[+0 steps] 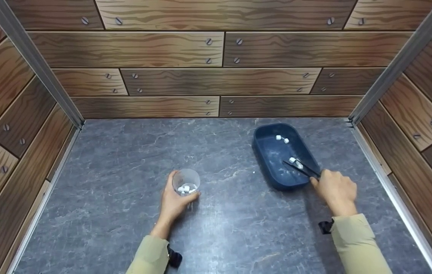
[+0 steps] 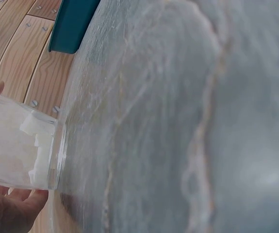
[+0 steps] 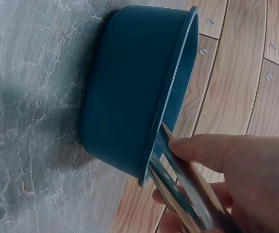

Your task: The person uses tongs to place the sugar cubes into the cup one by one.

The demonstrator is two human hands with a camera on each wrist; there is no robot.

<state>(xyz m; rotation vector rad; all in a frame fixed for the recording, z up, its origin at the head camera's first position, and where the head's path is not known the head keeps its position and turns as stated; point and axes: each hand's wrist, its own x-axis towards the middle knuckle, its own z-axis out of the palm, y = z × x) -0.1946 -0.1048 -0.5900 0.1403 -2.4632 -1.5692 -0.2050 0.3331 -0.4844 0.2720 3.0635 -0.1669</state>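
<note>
My left hand grips a clear cup, with fingers on one side and thumb on the other. Several small white cubes lie at the bottom of the cup, which stands on the floor surface. In my right hand is a pair of dark tweezers, pinched between thumb and fingers. Its tips reach over the near rim into a blue tray, spread around or beside a white cube; contact is unclear. Another cube lies just beside, and two more cubes sit near the tray's far end.
A grey marbled surface lies under everything. Wood-patterned panels wall it at the back and both sides, with metal posts at the corners. A tiny white speck lies left of the tray.
</note>
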